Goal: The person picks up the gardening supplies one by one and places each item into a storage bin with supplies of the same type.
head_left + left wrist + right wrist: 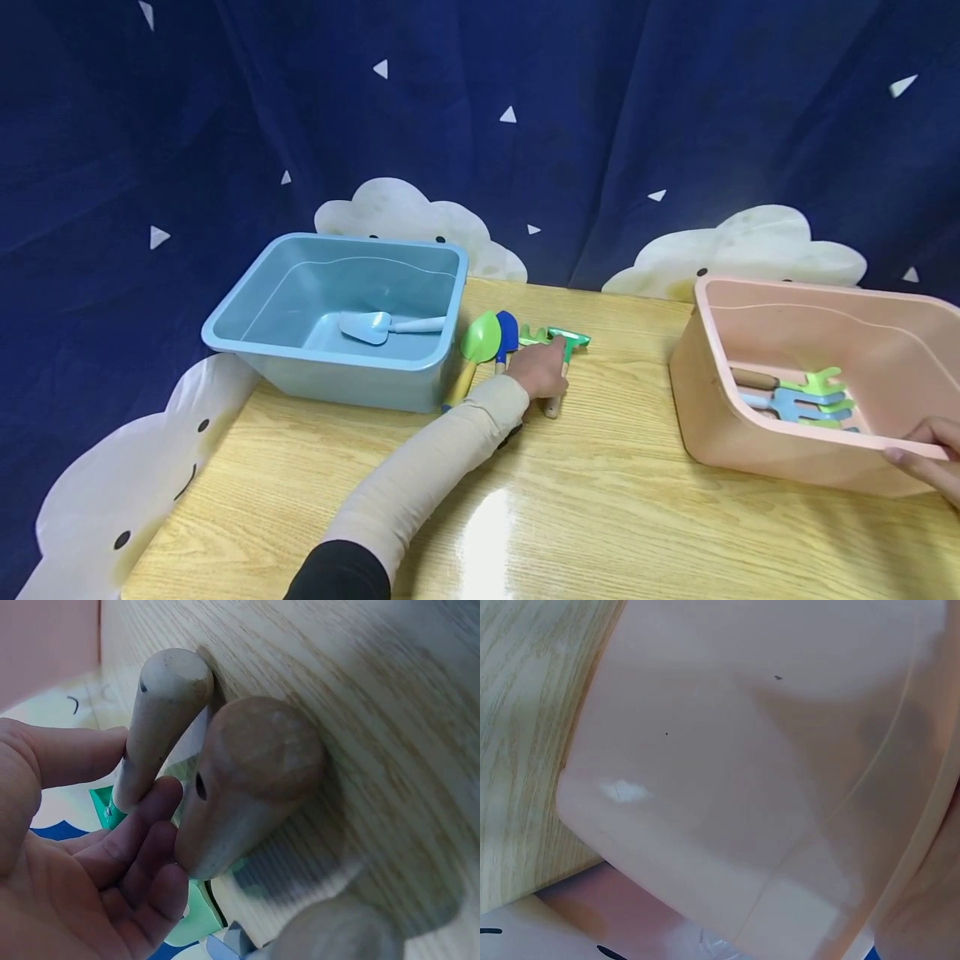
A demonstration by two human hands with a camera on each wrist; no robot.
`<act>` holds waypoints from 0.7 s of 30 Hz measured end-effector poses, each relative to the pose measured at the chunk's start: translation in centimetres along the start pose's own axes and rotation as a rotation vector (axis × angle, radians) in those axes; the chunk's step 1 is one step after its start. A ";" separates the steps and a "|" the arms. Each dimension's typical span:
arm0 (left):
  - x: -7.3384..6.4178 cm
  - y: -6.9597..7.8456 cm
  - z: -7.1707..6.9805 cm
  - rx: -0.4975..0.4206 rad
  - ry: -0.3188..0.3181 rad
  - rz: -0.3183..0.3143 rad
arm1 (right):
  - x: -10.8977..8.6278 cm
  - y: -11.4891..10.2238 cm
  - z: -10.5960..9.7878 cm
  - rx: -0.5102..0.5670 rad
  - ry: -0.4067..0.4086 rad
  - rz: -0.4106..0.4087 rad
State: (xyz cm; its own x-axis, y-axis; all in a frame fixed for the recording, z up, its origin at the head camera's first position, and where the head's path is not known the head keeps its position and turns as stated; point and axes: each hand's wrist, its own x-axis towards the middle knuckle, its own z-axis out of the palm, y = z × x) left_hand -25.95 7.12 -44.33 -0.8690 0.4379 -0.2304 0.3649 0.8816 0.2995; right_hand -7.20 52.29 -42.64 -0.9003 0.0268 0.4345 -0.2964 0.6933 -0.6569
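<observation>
My left hand [538, 371] pinches the pale wooden handle [166, 697] of a green rake [572, 337] between thumb and forefinger. Right beside those fingers is a thicker, browner wooden handle [251, 772]; a light green fork head [534, 336] shows just past the hand. To the left lie a lime shovel [482, 337] with a yellow handle and a blue shovel [507, 330], partly hidden by the arm. My right hand [933, 454], cut off by the frame edge, grips the front rim of a pink bin [810, 454], thumb outside, fingers inside.
A blue bin [337, 379] on the left holds a light blue trowel [367, 327]. Inside the pink bin lie a light blue fork [795, 403] and lime green forks [825, 381]. A dark blue curtain [570, 125] hangs behind the wooden table [600, 517].
</observation>
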 end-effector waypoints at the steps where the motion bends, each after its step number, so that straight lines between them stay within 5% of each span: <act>1: 0.0 0.0 0.0 -0.001 -0.004 0.000 | 0.0 -0.7 0.1 0.001 0.011 0.020; 11: 0.0 -0.2 -0.3 -0.046 0.002 0.028 | 0.2 -2.9 0.5 -0.021 0.017 0.032; 21: 0.1 -0.4 -1.0 -0.236 -0.042 -0.019 | 0.2 -2.8 0.5 -0.016 0.021 0.033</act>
State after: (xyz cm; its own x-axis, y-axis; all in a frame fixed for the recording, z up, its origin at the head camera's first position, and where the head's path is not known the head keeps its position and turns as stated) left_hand -26.51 6.66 -43.50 -0.8586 0.4327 -0.2749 0.2559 0.8264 0.5015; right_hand -6.75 50.03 -41.03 -0.9025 0.0644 0.4259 -0.2616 0.7036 -0.6607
